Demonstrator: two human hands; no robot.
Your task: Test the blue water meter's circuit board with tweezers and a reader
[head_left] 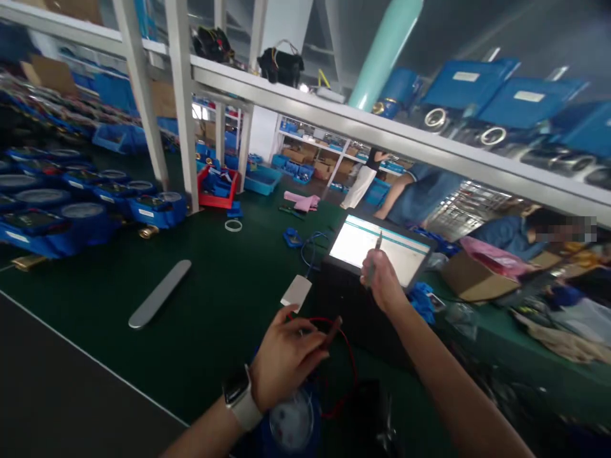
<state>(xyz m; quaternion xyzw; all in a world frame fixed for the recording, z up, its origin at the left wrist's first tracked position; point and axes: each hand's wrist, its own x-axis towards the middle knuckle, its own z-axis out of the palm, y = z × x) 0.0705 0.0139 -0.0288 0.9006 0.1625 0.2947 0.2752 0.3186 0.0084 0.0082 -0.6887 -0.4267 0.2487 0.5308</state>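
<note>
My left hand (pixel 286 356), with a watch at its wrist, pinches a dark red clip (pixel 333 332) between thumb and fingers. A red wire (pixel 352 356) curves around beside it. Just below that hand lies a blue meter with a round clear face (pixel 292 420), partly hidden by the wrist. My right hand (pixel 382 277) is raised in front of the lit screen (pixel 353 238) of a dark laptop-like device. Its fingers are closed around a slim, dark pen-like tool (pixel 379 242), tip upward. Near my left fingertips rests a flat white box (pixel 296 291) with a blue cable.
On the green bench (pixel 214 305) lie a grey flat bar (pixel 160 294) and a white ring (pixel 233 225). Several blue meters (pixel 157 208) stand at the left. A metal shelf (pixel 305 105) crosses overhead. Other people bend over work behind the screen, beside a cardboard box (pixel 477 277).
</note>
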